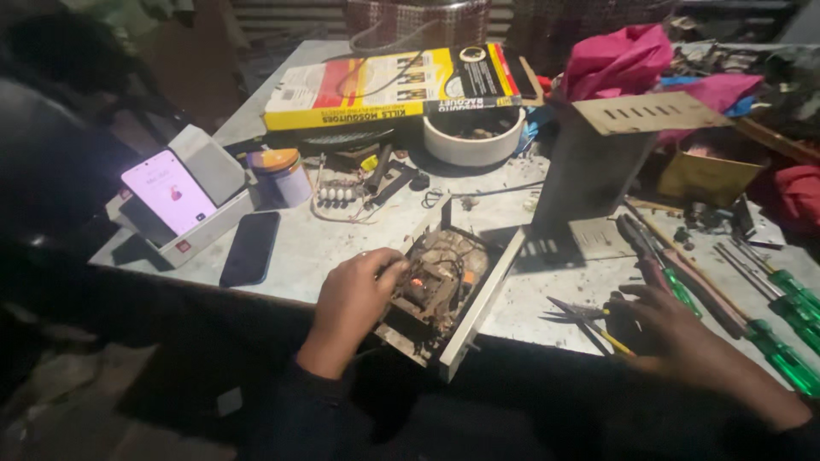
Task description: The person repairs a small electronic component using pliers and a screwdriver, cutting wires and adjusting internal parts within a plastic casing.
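Resting on the opened metal chassis (444, 286) at the worktop's (325, 243) near edge, the left hand (354, 299) pinches a part inside it, while the right hand (675, 337), fingers spread, reaches leftward toward the small pliers (589, 318) just beside it.

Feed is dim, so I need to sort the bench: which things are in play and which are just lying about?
In play:
left hand on the opened metal chassis
right hand at the pliers

Lying about:
dark phone
lit phone
yellow box
white bowl
green-handled screwdrivers
pink cloth
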